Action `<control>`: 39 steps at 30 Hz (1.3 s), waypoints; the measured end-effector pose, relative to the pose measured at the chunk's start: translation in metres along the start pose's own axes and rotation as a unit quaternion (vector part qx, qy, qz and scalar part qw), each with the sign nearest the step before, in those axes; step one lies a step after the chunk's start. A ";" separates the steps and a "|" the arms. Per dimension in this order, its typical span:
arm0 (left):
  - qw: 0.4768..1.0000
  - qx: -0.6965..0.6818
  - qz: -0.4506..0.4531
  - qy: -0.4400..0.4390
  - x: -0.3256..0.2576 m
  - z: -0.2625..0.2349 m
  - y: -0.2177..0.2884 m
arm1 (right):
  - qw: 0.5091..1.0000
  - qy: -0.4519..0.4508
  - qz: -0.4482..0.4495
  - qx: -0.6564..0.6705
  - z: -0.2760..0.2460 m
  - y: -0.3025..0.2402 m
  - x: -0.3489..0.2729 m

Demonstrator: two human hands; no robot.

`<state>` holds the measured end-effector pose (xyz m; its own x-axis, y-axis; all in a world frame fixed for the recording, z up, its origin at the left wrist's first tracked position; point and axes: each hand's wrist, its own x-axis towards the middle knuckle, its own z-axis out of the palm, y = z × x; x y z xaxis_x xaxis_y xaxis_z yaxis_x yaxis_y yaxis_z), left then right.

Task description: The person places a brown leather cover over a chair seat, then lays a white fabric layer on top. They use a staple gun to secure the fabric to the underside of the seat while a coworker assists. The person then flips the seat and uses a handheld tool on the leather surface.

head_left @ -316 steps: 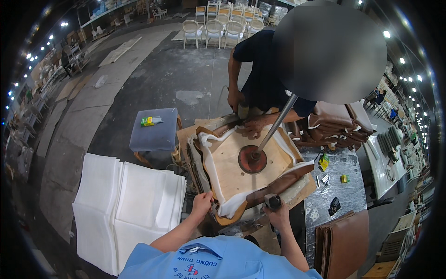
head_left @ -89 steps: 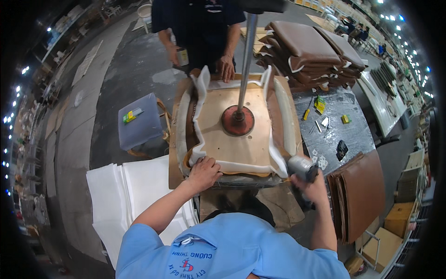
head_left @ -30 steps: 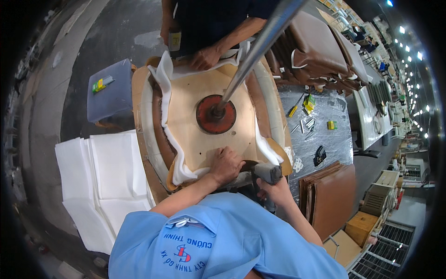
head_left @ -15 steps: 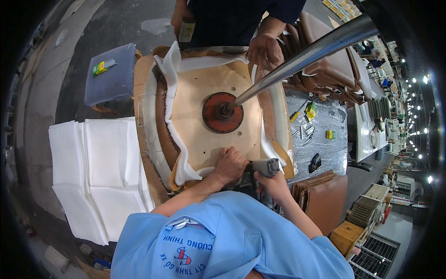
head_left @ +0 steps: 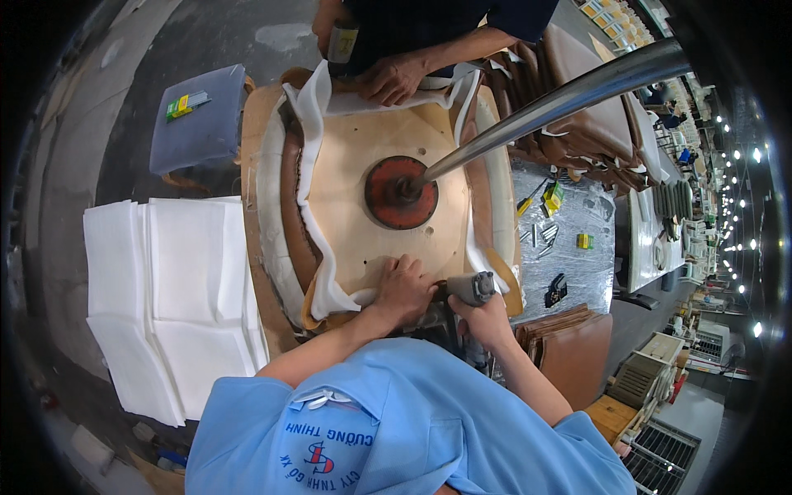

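A light wooden seat board (head_left: 346, 165) lies amid white padding (head_left: 309, 148) and a brown leather cover (head_left: 290, 190). On the board's near edge my left hand (head_left: 404, 290) is pressed down, fingers together and curled; what lies under them is hidden. My right hand (head_left: 483, 320) grips a grey staple gun (head_left: 470, 287), its nose close to my left fingers at that same edge. A round red press plate (head_left: 402, 192) on a slanting metal rod (head_left: 528, 114) bears on the middle of the board.
Across the board, a co-worker's hand (head_left: 394, 80) rests at the far edge; their other hand holds a grey tool (head_left: 342, 41). White foam sheets (head_left: 194, 272) lie left, below a blue padded seat (head_left: 194, 132). Brown leather pieces (head_left: 577, 124) and a plastic-covered table (head_left: 569, 214) stand right.
The co-worker's hand has moved left, from the far right corner onto the middle of the far edge. My hands and the staple gun stay nearly in place.
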<state>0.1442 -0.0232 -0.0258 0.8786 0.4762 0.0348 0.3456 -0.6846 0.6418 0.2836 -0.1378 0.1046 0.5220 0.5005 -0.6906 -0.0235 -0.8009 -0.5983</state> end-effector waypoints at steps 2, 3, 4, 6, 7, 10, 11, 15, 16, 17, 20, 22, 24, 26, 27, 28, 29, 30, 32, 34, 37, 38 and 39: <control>1.000 -0.006 -0.009 -0.002 0.000 0.001 0.000 | 1.000 -0.006 -0.003 0.010 0.001 0.004 0.001; 1.000 -0.010 -0.012 -0.003 0.002 0.001 0.000 | 1.000 -0.009 -0.004 0.013 -0.001 0.005 0.003; 1.000 -0.014 -0.016 -0.004 0.003 0.001 0.001 | 1.000 -0.013 -0.007 0.016 -0.002 0.006 0.004; 1.000 -0.018 -0.016 0.009 0.004 0.001 0.001 | 1.000 -0.013 -0.010 0.019 -0.003 0.008 0.004; 1.000 -0.020 -0.017 0.015 0.004 0.002 0.002 | 1.000 -0.015 -0.011 0.020 -0.003 0.008 0.004; 0.999 -0.034 -0.016 0.025 0.006 0.002 0.001 | 0.999 -0.014 -0.016 0.032 -0.002 0.007 0.005; 0.999 -0.036 -0.017 0.027 0.006 0.002 0.002 | 0.999 -0.013 -0.017 0.033 -0.002 0.007 0.005; 0.999 -0.037 -0.023 0.022 0.007 0.001 0.002 | 0.999 -0.013 -0.022 0.036 0.000 0.003 0.007; 0.999 -0.037 -0.025 0.019 0.007 0.000 0.002 | 0.999 -0.014 -0.024 0.035 0.000 0.003 0.008; 0.999 -0.039 -0.024 0.023 0.007 0.000 0.003 | 0.999 -0.011 -0.020 0.032 0.000 0.003 0.008; 0.998 -0.044 -0.023 0.027 0.007 -0.001 0.004 | 1.000 -0.006 -0.013 0.021 0.001 0.002 0.009; 0.998 -0.048 -0.026 0.024 0.007 -0.001 0.005 | 1.000 -0.006 -0.014 0.003 0.000 -0.002 0.009; 0.999 -0.041 -0.022 0.025 0.009 0.000 0.005 | 1.000 -0.009 -0.013 -0.002 -0.001 -0.007 0.008; 0.999 -0.035 -0.018 0.027 0.008 0.001 0.008 | 1.000 -0.005 -0.013 0.000 0.000 -0.004 0.003; 0.999 -0.031 -0.017 0.035 0.008 0.003 0.008 | 1.000 0.001 -0.019 0.001 0.001 -0.001 0.000; 0.999 -0.025 -0.016 0.040 0.010 0.003 0.007 | 1.000 0.005 -0.025 0.006 0.001 0.005 -0.003; 0.999 -0.017 -0.009 0.046 0.013 0.002 0.006 | 0.999 0.009 -0.039 0.004 0.001 0.013 -0.011; 0.999 -0.009 -0.006 0.049 0.013 0.001 0.006 | 0.999 0.020 -0.044 0.020 0.005 0.022 -0.017; 0.999 -0.034 -0.016 0.040 0.009 0.001 0.002 | 0.997 0.040 -0.050 0.051 0.017 0.039 -0.029; 0.994 -0.097 -0.037 0.028 0.023 -0.010 -0.008 | 0.995 0.049 -0.080 0.032 0.020 0.048 -0.029; 0.943 -0.297 -0.149 -0.024 0.019 -0.063 -0.009 | 0.981 0.080 -0.177 -0.025 0.029 0.071 -0.033; 0.944 -0.281 -0.156 -0.071 0.012 -0.081 -0.009 | 0.977 0.085 -0.196 -0.021 0.030 0.070 -0.034; 0.944 -0.265 -0.159 -0.115 -0.002 -0.094 -0.007 | 0.971 0.096 -0.218 -0.018 0.028 0.065 -0.030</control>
<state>0.1094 0.0327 0.0420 0.8278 0.4375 -0.3512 0.4432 -0.1260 0.8875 0.2421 -0.1954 0.0754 0.6241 0.7277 -0.2843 0.2643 -0.5391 -0.7997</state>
